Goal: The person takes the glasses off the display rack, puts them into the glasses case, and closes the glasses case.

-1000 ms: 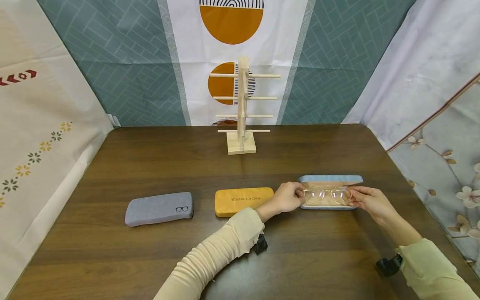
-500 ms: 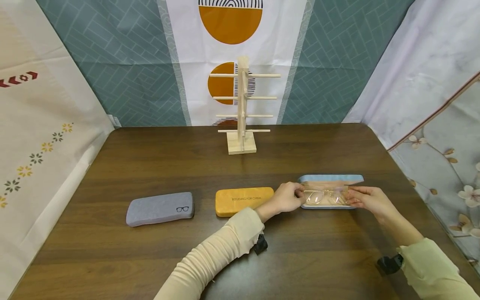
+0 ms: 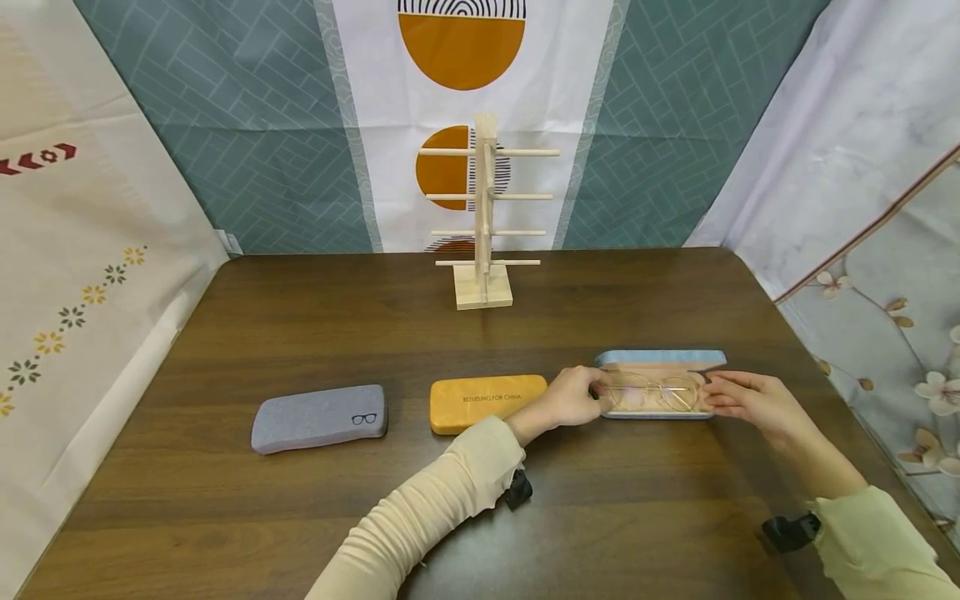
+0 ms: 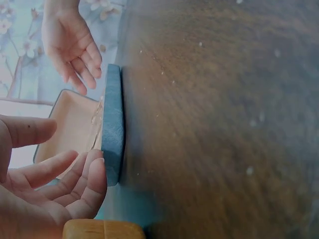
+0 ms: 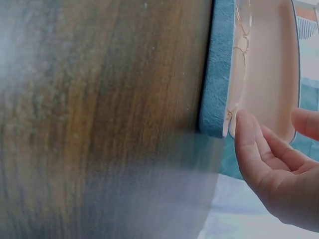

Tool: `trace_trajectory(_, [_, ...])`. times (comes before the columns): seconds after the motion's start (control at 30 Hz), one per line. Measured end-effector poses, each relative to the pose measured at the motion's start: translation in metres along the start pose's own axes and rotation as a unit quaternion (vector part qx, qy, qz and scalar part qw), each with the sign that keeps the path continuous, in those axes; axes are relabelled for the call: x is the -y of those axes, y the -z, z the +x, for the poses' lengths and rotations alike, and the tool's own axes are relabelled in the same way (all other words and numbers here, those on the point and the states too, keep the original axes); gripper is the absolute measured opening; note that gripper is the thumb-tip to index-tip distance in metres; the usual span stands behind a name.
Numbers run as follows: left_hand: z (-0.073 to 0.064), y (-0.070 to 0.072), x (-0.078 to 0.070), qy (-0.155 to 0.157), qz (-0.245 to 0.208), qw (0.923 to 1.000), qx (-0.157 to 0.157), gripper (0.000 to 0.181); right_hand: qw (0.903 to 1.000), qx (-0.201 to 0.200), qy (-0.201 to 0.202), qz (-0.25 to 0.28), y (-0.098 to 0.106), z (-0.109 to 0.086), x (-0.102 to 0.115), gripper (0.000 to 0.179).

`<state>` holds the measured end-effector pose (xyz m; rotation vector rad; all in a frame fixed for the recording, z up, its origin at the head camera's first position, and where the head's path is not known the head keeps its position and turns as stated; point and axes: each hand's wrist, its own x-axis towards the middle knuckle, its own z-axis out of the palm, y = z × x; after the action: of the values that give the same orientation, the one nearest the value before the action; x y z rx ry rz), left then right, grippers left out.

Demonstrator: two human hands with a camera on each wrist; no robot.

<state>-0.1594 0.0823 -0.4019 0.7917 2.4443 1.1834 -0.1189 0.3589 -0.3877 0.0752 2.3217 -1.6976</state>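
A pair of thin gold-framed glasses (image 3: 678, 395) lies inside a blue glasses case (image 3: 663, 357), whose lid stands raised at the back and shows a pale pink lining. At the case's left end is my left hand (image 3: 574, 397); the left wrist view shows its thumb well apart from its loosely bent fingers (image 4: 92, 184), which touch the case's side. My right hand (image 3: 753, 404) is at the right end, fingertips (image 5: 242, 122) right by the case's corner and the glasses' edge. Its thumb is spread away, with nothing pinched between.
A yellow glasses case (image 3: 487, 403) lies closed just left of the blue one, partly behind my left wrist. Farther left is a closed grey glasses case (image 3: 318, 418). A wooden rack (image 3: 486, 208) with several pegs stands at the back of the brown table (image 3: 337, 308).
The glasses, held between both hands before, have gone down into the blue case and been let go. My right hand has drawn back a little to the right.
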Motion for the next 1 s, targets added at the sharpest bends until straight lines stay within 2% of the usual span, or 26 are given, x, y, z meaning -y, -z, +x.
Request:
trace_trajectory(0.1, [-0.002,0.003,-0.001,-0.011,0.001,0.9999,0.007,0.027,1.0000,0.000,0.002,0.006,0.002,0.000,0.000,0.056])
trace_trajectory(0.23, [-0.002,0.006,0.000,-0.030,-0.002,0.9995,-0.004,0.027,0.9999,-0.011,-0.001,0.004,0.003,0.000,0.002,0.057])
trace_trajectory(0.37, [-0.002,0.009,0.000,-0.044,-0.005,0.9983,-0.037,0.018,0.9989,-0.042,-0.015,-0.010,0.005,0.000,0.004,0.061])
trace_trajectory(0.53, [-0.002,0.012,-0.002,-0.032,-0.036,0.9952,-0.085,0.008,0.9972,-0.067,-0.030,-0.013,0.011,0.001,0.006,0.067])
trace_trajectory(0.67, [-0.001,0.011,-0.005,-0.028,-0.038,0.9920,-0.117,0.017,0.9972,-0.068,-0.029,-0.012,0.013,0.002,0.007,0.073])
trace_trajectory(0.83, [0.004,0.008,-0.007,-0.031,-0.029,0.9921,-0.118,0.044,0.9971,-0.065,-0.038,-0.011,0.013,0.005,0.010,0.077])
trace_trajectory(1.0, [0.011,0.005,-0.006,-0.023,-0.049,0.9899,-0.131,0.039,0.9971,-0.062,-0.043,-0.002,0.013,0.016,0.006,0.078])
